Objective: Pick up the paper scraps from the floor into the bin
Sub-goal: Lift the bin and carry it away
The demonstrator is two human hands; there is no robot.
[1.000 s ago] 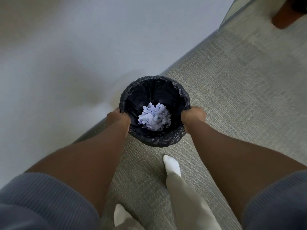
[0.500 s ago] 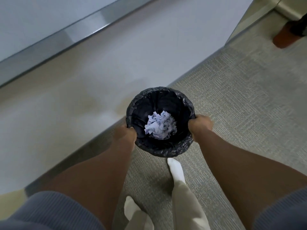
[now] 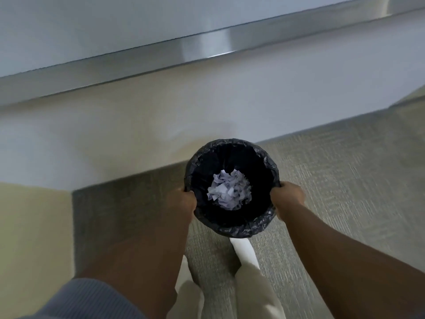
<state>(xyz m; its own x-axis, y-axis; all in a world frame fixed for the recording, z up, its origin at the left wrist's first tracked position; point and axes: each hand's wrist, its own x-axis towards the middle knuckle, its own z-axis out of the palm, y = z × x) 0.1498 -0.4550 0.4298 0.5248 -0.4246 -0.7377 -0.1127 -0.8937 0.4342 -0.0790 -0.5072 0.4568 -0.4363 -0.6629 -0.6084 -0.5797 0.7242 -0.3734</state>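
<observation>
My left hand (image 3: 184, 201) and right hand (image 3: 287, 196) each clamp the rim of the round black-lined bin (image 3: 232, 229); between them, pale torn paper scraps (image 3: 227, 192) could spill if I tilt it.

Bin (image 3: 232, 229) now farther right in view than a second ago, with more pale wall (image 3: 115, 139) and a metal strip (image 3: 207, 44) showing beyond it. Brown object at far right gone from sight. Carpet (image 3: 345, 180) edge swung toward level. Left hand (image 3: 184, 201) lower on the rim, right hand (image 3: 287, 195) pushed out rightward. Near foot (image 3: 243, 249) tucked closer under the bin.
</observation>
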